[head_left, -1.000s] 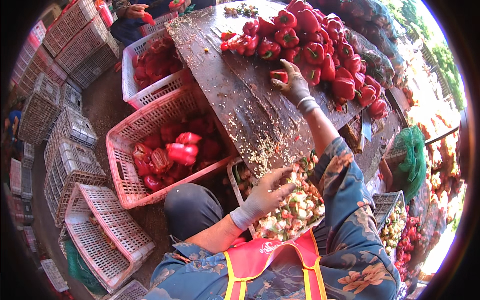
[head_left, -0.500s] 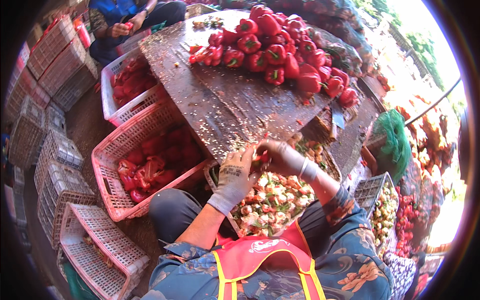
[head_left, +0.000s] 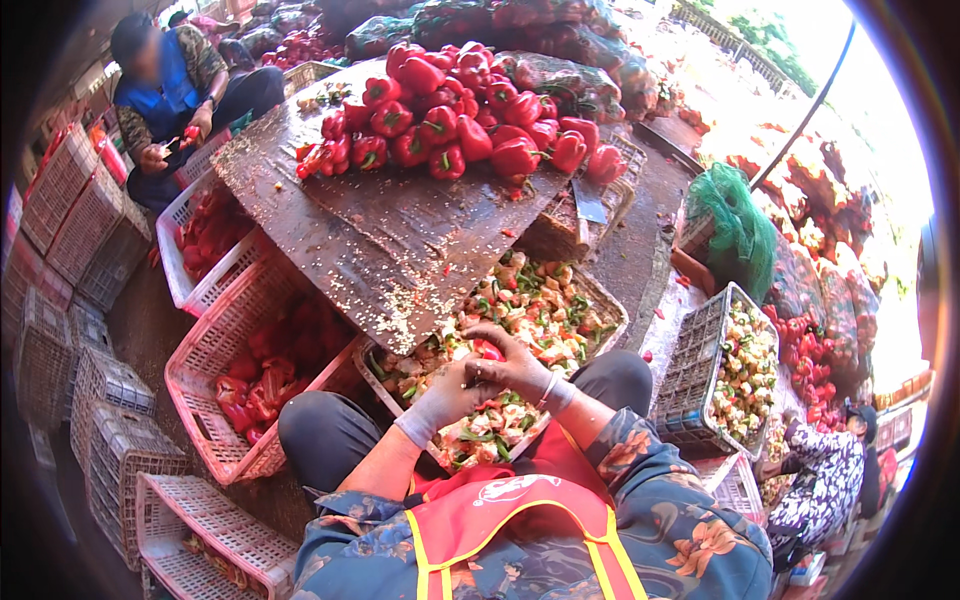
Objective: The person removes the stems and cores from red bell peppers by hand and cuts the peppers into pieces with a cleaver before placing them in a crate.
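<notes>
Over a crate of pepper cores and trimmings (head_left: 604, 345), my two gloved hands meet close together. A red bell pepper (head_left: 487, 349) shows only in part between them. My right hand (head_left: 512, 370) curls its fingers round it, palm down. My left hand (head_left: 447, 396) is closed at its lower left side, its fingertips partly hidden behind the right hand. Just beyond lies a dark board (head_left: 390, 220) scattered with pale seeds. Across its far side is a heap of whole red bell peppers (head_left: 450, 125).
At the left, a pink crate (head_left: 195, 385) holds opened red peppers, with a white-pink crate (head_left: 172, 262) behind it. A cleaver (head_left: 588, 205) lies by the board's right edge. A grey crate of cores (head_left: 690, 375) stands right. Far left, another person (head_left: 165, 100) handles a pepper.
The view has shifted, so the board and heap appear further left and more of the trimmings crate shows. My hands have come lower and nearer my knees, still together round a red pepper.
</notes>
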`<action>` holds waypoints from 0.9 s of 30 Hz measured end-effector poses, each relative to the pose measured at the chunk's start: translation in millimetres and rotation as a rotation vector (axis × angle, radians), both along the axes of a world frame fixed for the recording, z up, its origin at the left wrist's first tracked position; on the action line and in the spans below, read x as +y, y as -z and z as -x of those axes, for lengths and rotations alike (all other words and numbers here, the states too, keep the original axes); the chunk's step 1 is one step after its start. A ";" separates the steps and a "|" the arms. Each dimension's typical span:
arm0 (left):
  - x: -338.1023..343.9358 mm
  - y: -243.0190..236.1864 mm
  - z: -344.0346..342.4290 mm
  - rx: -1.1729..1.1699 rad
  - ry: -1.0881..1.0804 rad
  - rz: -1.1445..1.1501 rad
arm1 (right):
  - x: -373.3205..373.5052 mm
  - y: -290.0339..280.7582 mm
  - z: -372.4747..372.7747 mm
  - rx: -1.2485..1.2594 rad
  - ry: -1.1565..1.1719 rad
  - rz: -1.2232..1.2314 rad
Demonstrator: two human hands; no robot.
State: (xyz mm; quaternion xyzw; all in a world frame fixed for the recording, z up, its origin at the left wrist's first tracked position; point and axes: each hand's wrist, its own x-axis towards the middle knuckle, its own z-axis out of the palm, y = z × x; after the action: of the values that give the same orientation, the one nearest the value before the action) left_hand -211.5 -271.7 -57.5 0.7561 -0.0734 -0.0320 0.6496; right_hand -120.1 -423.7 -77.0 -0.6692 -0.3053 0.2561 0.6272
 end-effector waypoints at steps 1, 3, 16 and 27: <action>-3.6 0.9 0.2 -0.004 0.040 0.083 | -2.3 0.2 4.0 0.029 0.039 -0.021; -6.4 6.9 -1.0 -0.086 0.062 0.079 | -0.9 0.7 10.7 0.096 0.087 -0.120; -35.0 17.8 -10.2 0.048 -0.362 0.595 | 3.5 -15.2 21.8 -0.033 0.388 -0.302; -31.9 40.6 -23.8 -0.058 -0.235 -0.099 | 54.1 -95.3 -66.6 0.197 0.290 -0.485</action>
State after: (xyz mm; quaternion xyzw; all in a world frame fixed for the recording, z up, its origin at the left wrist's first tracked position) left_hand -187.7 -303.6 -98.1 0.7912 -0.0015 0.0625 0.6083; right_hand -53.5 -369.7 18.3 -0.5085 -0.1961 0.1472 0.8254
